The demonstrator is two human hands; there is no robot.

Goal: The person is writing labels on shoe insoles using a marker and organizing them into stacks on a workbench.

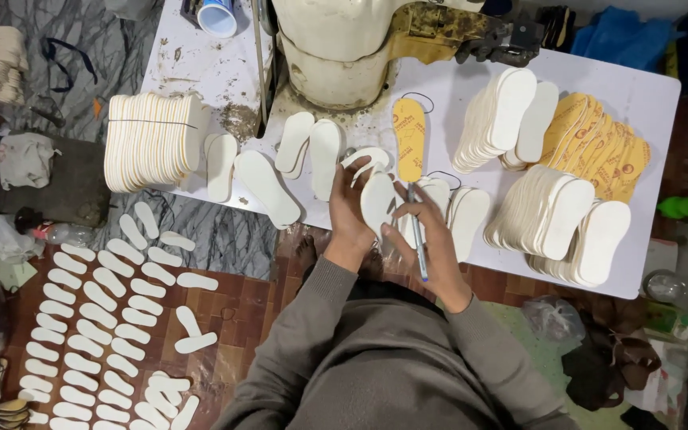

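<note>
1. Mostly the table (662, 103) around both hands is crowded: loose soles just left of the left hand (349, 209), fanned stacks (551, 211) right of the right hand (431, 235), a machine (344, 48) beyond them; the table's near edge runs under the wrists.
2. Left hand is raised with fingers closed on a white insole (377, 201), held upright between both hands.
3. Right hand is curled, fingertips touching the insole, gripping a pen (418, 235) that points back toward the body.
4. A yellow insole (409, 137) lies just beyond the hands.
5. Palms are hidden; the machine's top is cut off.
6. Down-left, rows of soles (97, 318) cover the floor.
</note>
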